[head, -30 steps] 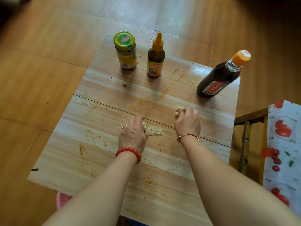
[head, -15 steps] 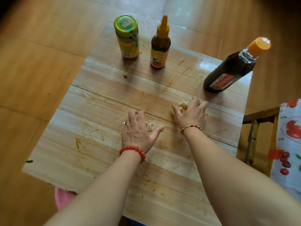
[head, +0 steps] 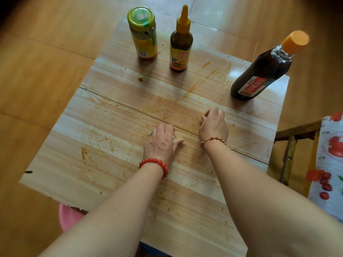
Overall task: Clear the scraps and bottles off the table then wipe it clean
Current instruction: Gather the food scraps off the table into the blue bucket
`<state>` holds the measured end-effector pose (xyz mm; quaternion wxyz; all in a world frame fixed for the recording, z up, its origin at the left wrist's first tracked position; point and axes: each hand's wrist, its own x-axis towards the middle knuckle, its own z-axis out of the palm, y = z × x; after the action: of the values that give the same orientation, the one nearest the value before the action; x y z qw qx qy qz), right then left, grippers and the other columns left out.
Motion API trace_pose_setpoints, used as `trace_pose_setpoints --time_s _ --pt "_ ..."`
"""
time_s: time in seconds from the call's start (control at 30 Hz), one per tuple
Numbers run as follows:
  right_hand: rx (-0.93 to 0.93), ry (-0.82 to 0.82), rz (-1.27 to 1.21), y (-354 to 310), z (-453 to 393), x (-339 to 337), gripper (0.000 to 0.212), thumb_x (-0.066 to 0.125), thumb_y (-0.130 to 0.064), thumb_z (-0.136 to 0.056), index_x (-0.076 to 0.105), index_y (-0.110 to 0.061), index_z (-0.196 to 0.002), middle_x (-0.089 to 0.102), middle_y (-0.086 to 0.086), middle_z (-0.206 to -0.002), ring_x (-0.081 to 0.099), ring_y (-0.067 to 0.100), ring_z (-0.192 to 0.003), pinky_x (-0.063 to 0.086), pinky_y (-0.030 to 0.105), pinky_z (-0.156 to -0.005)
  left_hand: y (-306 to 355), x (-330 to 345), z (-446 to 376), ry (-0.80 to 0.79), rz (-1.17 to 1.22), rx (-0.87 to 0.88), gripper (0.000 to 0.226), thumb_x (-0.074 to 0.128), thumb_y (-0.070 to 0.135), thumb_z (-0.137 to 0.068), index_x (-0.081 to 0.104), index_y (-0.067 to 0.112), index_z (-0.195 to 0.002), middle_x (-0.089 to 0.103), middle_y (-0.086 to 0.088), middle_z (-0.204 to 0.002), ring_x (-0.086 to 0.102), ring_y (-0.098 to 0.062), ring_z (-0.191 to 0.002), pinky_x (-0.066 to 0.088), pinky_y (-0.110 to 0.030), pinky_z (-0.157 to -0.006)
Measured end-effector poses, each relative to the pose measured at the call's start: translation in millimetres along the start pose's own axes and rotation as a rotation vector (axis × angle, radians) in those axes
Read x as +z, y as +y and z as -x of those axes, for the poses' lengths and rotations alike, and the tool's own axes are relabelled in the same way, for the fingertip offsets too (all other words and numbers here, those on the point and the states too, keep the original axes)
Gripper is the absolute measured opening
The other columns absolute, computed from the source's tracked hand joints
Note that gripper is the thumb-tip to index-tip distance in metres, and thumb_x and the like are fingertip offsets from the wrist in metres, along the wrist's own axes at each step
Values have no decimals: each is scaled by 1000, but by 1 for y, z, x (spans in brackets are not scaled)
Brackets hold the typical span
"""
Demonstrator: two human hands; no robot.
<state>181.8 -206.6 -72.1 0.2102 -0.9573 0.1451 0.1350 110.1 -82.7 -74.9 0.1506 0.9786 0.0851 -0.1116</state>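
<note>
Head view: a wooden table (head: 115, 164), smeared with orange-brown stains (head: 84, 153), is seen from above, with its long axis running away from the wearer. Three containers are counted at the far end, all upright. A jar (head: 143, 35) with a green and yellow lid is stood at the far left; just beside it, to the right, a small squeeze bottle (head: 181, 43) with a yellow pointed nozzle aimed upward is stood. Well apart from these, near the far right corner, a tall dark bottle (head: 263, 69) with an orange cap is placed; its long axis appears leaned toward the upper right, probably from the wide lens.

Two hands are laid on the table's middle, either side of the seam crossing the top. The left hand (head: 162, 141) is pressed palm down, fingers curled and thumb spread to the right; whether a scrap is covered by it cannot be told. One ring and one red bead bracelet (head: 154, 165) are worn on it. The right hand (head: 213, 125) is bunched into a loose fist, knuckles up, fingertips against the wood; anything grasped inside is hidden. One gold bead bracelet (head: 213, 140) is worn at its wrist.

One pink stool (head: 68, 217) is partly seen under the near left edge.
</note>
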Motion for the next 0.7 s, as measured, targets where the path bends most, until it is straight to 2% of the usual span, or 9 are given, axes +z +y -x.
trace_pose_setpoints --time_s 0.13,0.33,0.47,0.57,0.7 --pt "-30 13 -18 3 12 -5 15 43 -19 -98 48 -9 -109 48 11 -118 57 30 -99 39 35 -71 8 -2 8 9 69 -16 31 42 41 -95 50 15 -109 49 -4 -112 53 -22 -102 46 -33 -80" --pt "-55 1 -41 9 41 -20 15 43 -18 -98 48 -8 -109 49 11 -117 57 29 -98 44 37 -74 19 -19 34 19 80 -60 31 39 40 -96 49 13 -109 48 -4 -112 54 -22 -100 45 -31 -75" --pt "-68 -16 -41 13 65 -31 14 42 -17 -99 47 -8 -109 48 11 -116 57 29 -95 44 38 -71 24 -31 58 40 84 -71 30 39 38 -96 48 13 -109 48 -3 -112 55 -20 -97 47 -29 -77" --pt "-61 -20 -39 15 87 -38 15 43 -18 -98 47 -9 -109 47 10 -116 57 29 -94 38 34 -66 26 -38 76 29 81 -76 29 38 38 -97 47 13 -110 48 -3 -112 55 -20 -98 47 -29 -79" --pt "-44 -19 -52 16 119 -40 14 44 -18 -98 48 -8 -108 49 10 -115 58 29 -93 42 36 -68 26 -46 103 13 98 -87 29 38 38 -97 47 14 -110 47 -3 -113 54 -20 -99 48 -31 -78"
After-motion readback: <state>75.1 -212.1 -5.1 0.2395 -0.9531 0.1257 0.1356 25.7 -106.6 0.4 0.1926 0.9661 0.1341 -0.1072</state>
